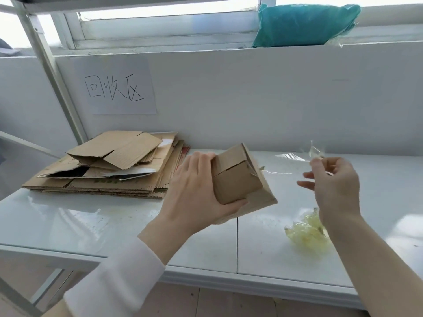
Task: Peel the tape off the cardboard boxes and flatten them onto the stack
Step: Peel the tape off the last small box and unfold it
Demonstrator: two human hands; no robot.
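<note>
My left hand point(194, 191) grips a small brown cardboard box point(238, 179) above the white table, its fingers wrapped round the box's left side and thumb under it. One flap of the box sticks out to the lower right. A strip of clear tape point(290, 157) stretches from the box's right edge to my right hand point(334, 184), which pinches the tape's end between thumb and fingers. A stack of flattened cardboard point(109, 165) lies on the table at the left, against the wall.
A crumpled ball of used yellowish tape point(306, 234) lies on the white table point(68, 223) under my right wrist. A paper sign point(116, 88) hangs on the wall above the stack. A teal bag point(304, 24) sits on the window ledge. A metal shelf post point(52, 72) stands at the left.
</note>
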